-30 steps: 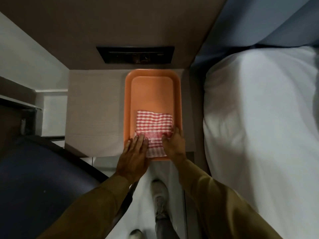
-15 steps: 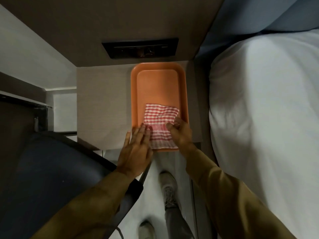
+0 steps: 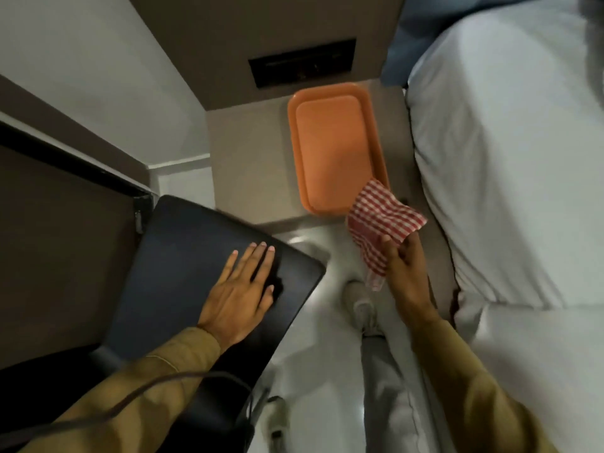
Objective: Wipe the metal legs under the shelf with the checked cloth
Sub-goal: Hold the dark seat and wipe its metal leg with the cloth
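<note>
Checked cloth (image 3: 384, 228) has left the orange tray (image 3: 333, 148), pinched by right hand (image 3: 405, 273).

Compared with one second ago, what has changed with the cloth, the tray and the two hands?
The right hand took hold of the checked cloth and lifted it out of the orange tray, toward the person. The left hand left the tray's edge and now lies flat on the dark chair seat. The tray stayed on the shelf, now with nothing in it.

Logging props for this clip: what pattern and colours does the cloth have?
Red and white checks; the cloth, held in the right hand, shows clearly in the head view.
</note>
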Action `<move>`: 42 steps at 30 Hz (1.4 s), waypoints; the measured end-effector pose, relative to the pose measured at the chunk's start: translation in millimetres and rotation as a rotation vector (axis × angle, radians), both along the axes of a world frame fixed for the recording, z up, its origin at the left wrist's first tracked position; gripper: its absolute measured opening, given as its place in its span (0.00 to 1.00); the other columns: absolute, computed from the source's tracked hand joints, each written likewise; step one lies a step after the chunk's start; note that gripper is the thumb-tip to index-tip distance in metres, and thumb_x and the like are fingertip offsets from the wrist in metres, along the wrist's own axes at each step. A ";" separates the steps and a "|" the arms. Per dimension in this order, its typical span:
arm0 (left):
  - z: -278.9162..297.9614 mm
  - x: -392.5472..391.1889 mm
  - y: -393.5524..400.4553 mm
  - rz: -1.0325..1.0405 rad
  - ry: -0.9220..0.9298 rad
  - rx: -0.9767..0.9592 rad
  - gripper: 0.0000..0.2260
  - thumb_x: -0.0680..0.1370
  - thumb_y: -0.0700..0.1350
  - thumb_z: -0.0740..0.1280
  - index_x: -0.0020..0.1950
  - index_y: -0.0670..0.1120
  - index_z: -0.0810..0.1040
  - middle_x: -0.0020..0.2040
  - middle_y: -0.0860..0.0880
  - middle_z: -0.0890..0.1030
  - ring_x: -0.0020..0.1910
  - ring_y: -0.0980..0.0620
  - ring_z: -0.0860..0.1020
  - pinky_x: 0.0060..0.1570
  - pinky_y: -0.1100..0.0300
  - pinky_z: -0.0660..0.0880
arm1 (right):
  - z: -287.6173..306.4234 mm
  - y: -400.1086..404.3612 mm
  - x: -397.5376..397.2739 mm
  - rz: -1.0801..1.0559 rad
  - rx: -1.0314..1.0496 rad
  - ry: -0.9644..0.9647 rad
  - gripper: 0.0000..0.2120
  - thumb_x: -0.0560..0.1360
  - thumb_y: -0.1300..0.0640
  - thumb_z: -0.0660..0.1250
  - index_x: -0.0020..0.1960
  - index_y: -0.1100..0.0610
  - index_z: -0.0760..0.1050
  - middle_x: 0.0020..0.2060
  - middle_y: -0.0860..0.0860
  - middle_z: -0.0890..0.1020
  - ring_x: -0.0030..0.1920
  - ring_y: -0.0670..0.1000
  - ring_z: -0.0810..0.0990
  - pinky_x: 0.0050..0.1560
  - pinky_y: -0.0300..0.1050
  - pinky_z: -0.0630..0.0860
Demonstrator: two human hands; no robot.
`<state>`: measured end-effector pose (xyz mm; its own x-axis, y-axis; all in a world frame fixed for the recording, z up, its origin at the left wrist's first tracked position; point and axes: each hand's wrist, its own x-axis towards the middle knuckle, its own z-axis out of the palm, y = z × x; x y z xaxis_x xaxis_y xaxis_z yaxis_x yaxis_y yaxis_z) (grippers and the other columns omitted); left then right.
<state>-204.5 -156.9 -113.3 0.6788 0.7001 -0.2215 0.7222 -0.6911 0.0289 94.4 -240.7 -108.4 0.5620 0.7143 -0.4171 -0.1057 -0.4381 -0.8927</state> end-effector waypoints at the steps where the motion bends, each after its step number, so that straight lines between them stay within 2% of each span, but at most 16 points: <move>1: 1.5 -11.0 -10.7 -0.026 0.009 0.003 0.31 0.84 0.53 0.55 0.84 0.39 0.67 0.83 0.39 0.72 0.82 0.39 0.72 0.82 0.45 0.56 | 1.5 -22.7 -12.3 -0.053 0.001 0.012 0.21 0.88 0.55 0.63 0.80 0.52 0.67 0.73 0.51 0.80 0.72 0.54 0.80 0.73 0.65 0.77; 8: -8.4 -59.2 -85.6 -0.144 0.050 -0.032 0.32 0.86 0.54 0.52 0.88 0.39 0.58 0.88 0.40 0.62 0.87 0.41 0.62 0.87 0.41 0.56 | -18.1 -181.3 -114.9 -0.337 -0.117 0.086 0.21 0.88 0.51 0.62 0.80 0.51 0.70 0.73 0.53 0.80 0.71 0.55 0.81 0.71 0.62 0.80; 11: -19.4 -61.8 -111.1 -0.036 -0.010 -0.035 0.32 0.87 0.54 0.52 0.89 0.40 0.54 0.90 0.41 0.56 0.89 0.42 0.56 0.88 0.40 0.52 | -40.4 -242.8 -157.1 -0.370 -0.204 0.101 0.20 0.89 0.51 0.59 0.79 0.54 0.70 0.72 0.52 0.80 0.70 0.55 0.81 0.71 0.59 0.80; 14: -36.2 -64.9 -132.6 0.008 -0.037 -0.042 0.33 0.88 0.54 0.53 0.89 0.40 0.50 0.90 0.40 0.52 0.90 0.41 0.53 0.89 0.39 0.51 | -68.1 -297.3 -193.4 -0.356 -0.314 0.105 0.19 0.89 0.53 0.57 0.79 0.55 0.69 0.68 0.48 0.79 0.67 0.51 0.79 0.72 0.58 0.79; 18: -68.0 -72.0 -159.4 -0.127 -0.025 -0.047 0.34 0.88 0.55 0.53 0.89 0.39 0.49 0.90 0.39 0.51 0.90 0.40 0.52 0.88 0.38 0.51 | -110.6 -357.9 -234.4 -0.352 -0.432 0.141 0.18 0.89 0.57 0.56 0.77 0.56 0.71 0.64 0.47 0.79 0.64 0.51 0.79 0.70 0.57 0.79; 20: -77.8 -77.6 -164.5 -0.192 -0.026 -0.029 0.34 0.88 0.54 0.52 0.89 0.38 0.49 0.90 0.38 0.51 0.90 0.39 0.52 0.88 0.37 0.52 | -128.7 -376.9 -250.4 -0.355 -0.457 0.144 0.17 0.89 0.57 0.58 0.77 0.56 0.72 0.60 0.47 0.80 0.59 0.52 0.81 0.65 0.56 0.80; 22: -87.4 -81.2 -168.7 -0.245 -0.050 -0.025 0.33 0.88 0.53 0.52 0.88 0.37 0.50 0.89 0.36 0.53 0.89 0.38 0.53 0.88 0.37 0.52 | -148.7 -393.2 -263.1 -0.331 -0.496 0.119 0.17 0.88 0.59 0.59 0.76 0.58 0.73 0.57 0.48 0.80 0.55 0.51 0.80 0.60 0.49 0.79; 25: -98.5 -84.9 -170.5 -0.249 -0.106 0.010 0.31 0.89 0.51 0.51 0.88 0.36 0.52 0.88 0.35 0.55 0.89 0.37 0.54 0.88 0.37 0.53 | -164.0 -405.9 -282.7 -0.305 -0.504 0.146 0.16 0.88 0.60 0.60 0.74 0.61 0.74 0.55 0.49 0.81 0.50 0.46 0.81 0.52 0.24 0.74; 27: -105.4 -84.1 -172.3 -0.230 -0.120 0.022 0.31 0.89 0.52 0.51 0.87 0.35 0.52 0.88 0.34 0.55 0.89 0.36 0.54 0.88 0.36 0.53 | -170.2 -407.4 -293.3 -0.319 -0.453 0.204 0.16 0.89 0.60 0.59 0.74 0.60 0.73 0.58 0.49 0.81 0.53 0.38 0.80 0.51 0.21 0.75; 29: -110.7 -82.0 -175.5 -0.213 -0.140 0.038 0.31 0.89 0.52 0.51 0.87 0.35 0.53 0.88 0.33 0.56 0.88 0.35 0.55 0.88 0.36 0.54 | -175.2 -406.3 -304.2 -0.334 -0.434 0.241 0.17 0.89 0.59 0.59 0.76 0.60 0.71 0.61 0.47 0.80 0.58 0.37 0.79 0.55 0.23 0.77; 31: -116.6 -80.1 -178.2 -0.205 -0.161 0.057 0.32 0.89 0.52 0.51 0.87 0.33 0.53 0.87 0.31 0.56 0.88 0.33 0.55 0.87 0.36 0.54 | -181.3 -403.4 -313.7 -0.344 -0.453 0.236 0.17 0.88 0.59 0.60 0.76 0.62 0.70 0.61 0.47 0.79 0.58 0.34 0.77 0.56 0.23 0.77; 33: -121.4 -78.6 -179.8 -0.194 -0.176 0.069 0.32 0.88 0.52 0.51 0.86 0.32 0.53 0.86 0.29 0.56 0.88 0.31 0.55 0.87 0.35 0.53 | -186.2 -397.8 -322.1 -0.373 -0.477 0.228 0.17 0.88 0.58 0.60 0.76 0.61 0.70 0.62 0.48 0.81 0.56 0.37 0.80 0.62 0.34 0.80; 35: -124.0 -78.0 -180.2 -0.182 -0.197 0.068 0.32 0.88 0.52 0.50 0.86 0.31 0.54 0.86 0.28 0.56 0.87 0.30 0.55 0.87 0.34 0.52 | -186.8 -391.8 -329.1 -0.395 -0.488 0.246 0.18 0.88 0.56 0.60 0.77 0.60 0.70 0.63 0.52 0.83 0.58 0.47 0.84 0.65 0.49 0.82; 37: -124.9 -77.1 -180.3 -0.172 -0.225 0.048 0.33 0.87 0.52 0.49 0.85 0.30 0.54 0.86 0.28 0.57 0.87 0.30 0.55 0.87 0.33 0.52 | -186.1 -385.6 -337.5 -0.381 -0.509 0.261 0.17 0.88 0.55 0.61 0.75 0.57 0.71 0.63 0.52 0.85 0.60 0.53 0.86 0.64 0.55 0.84; 40: -124.7 -76.7 -179.8 -0.163 -0.247 0.029 0.33 0.87 0.52 0.49 0.85 0.30 0.54 0.86 0.27 0.57 0.87 0.30 0.55 0.87 0.33 0.51 | -176.7 -371.2 -356.4 -0.346 -0.511 0.238 0.13 0.88 0.57 0.63 0.70 0.56 0.77 0.51 0.47 0.86 0.51 0.50 0.87 0.57 0.57 0.87; 42: -124.9 -76.4 -180.1 -0.158 -0.250 0.020 0.33 0.87 0.52 0.49 0.85 0.29 0.54 0.86 0.27 0.56 0.87 0.29 0.55 0.87 0.33 0.50 | -166.7 -353.8 -372.7 -0.319 -0.428 0.306 0.11 0.88 0.59 0.62 0.67 0.55 0.79 0.48 0.50 0.88 0.48 0.47 0.87 0.56 0.52 0.87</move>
<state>-280.8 -337.0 -238.2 0.8113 0.5842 -0.0207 0.5780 -0.7964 0.1780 -278.3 -594.5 -275.1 0.5296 0.2644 -0.8060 -0.5145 -0.6554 -0.5530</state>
